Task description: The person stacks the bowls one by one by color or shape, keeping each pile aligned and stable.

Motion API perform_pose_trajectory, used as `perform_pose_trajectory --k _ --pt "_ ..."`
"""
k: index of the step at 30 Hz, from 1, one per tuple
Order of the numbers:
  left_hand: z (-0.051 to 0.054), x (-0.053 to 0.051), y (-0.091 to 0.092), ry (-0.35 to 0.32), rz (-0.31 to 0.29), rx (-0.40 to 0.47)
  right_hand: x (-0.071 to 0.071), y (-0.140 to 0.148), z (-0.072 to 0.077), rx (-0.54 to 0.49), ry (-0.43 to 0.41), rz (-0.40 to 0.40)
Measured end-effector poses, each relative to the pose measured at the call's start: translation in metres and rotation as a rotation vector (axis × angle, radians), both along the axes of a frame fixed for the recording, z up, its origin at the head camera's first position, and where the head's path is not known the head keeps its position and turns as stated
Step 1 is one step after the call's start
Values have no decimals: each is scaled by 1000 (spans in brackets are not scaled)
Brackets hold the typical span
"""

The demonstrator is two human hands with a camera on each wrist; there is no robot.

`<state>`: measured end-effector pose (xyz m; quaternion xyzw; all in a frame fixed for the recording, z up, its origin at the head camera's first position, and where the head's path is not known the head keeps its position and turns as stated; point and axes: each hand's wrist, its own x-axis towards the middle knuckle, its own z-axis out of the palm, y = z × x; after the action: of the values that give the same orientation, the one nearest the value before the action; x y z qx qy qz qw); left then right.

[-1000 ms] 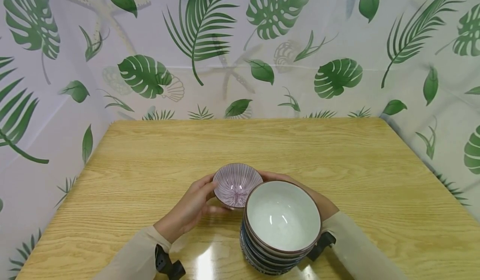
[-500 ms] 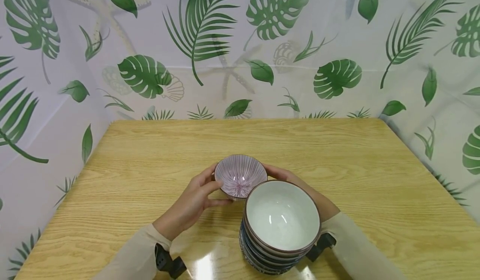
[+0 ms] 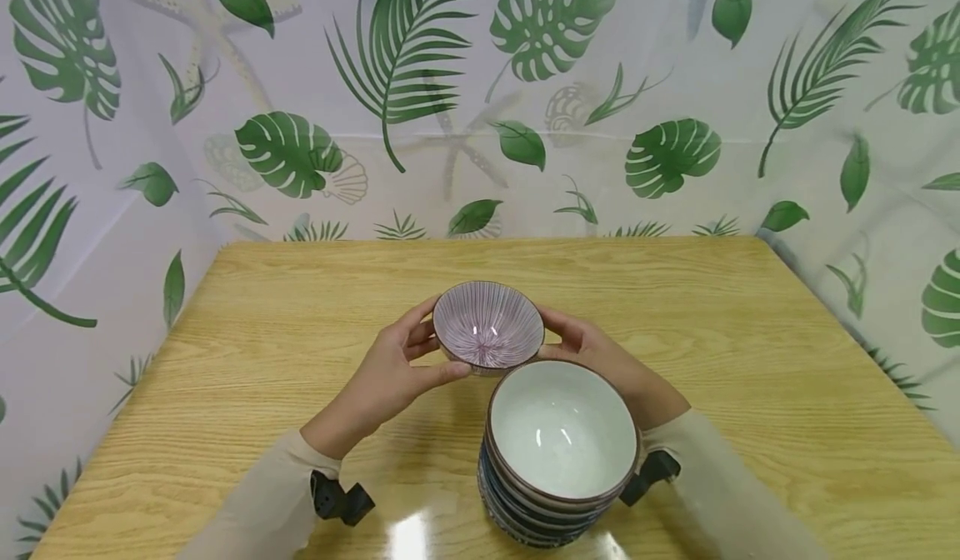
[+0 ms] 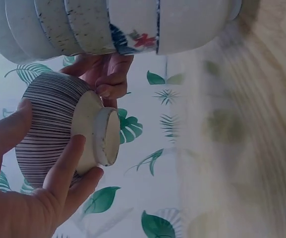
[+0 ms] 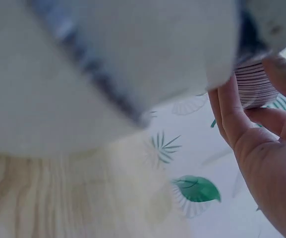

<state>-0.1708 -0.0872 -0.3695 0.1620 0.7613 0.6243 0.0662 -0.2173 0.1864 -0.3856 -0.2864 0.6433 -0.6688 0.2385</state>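
A small bowl with purple stripes inside is held up off the table between my two hands in the head view. My left hand grips its left side, thumb on the near side. On the right side my right hand holds it, partly hidden behind a stack of bowls. The left wrist view shows the dark-striped outside of the small bowl, its pale base and foot ring, with my left fingers under it. Close in front of the right wrist camera, the stack hides much of the small bowl.
The stack stands on the wood-grain table, just nearer to me than the small bowl; its top bowl is white inside with a brown rim. A leaf-patterned cloth rises behind the table and along both sides.
Both hands have raised the small bowl and moved it up and slightly right in the head view. It looks larger now. The stack has stayed in place.
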Motion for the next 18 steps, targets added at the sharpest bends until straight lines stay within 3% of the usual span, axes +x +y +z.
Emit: perform_pose_trajectory --k 6,13,18 --pt "14 -1 1 40 5 -2 6 2 10 -2 22 -6" --pt "24 -2 3 68 2 25 10 1 25 37 162 -68" --pt "28 -1 5 88 2 49 13 3 30 -20 132 -67"
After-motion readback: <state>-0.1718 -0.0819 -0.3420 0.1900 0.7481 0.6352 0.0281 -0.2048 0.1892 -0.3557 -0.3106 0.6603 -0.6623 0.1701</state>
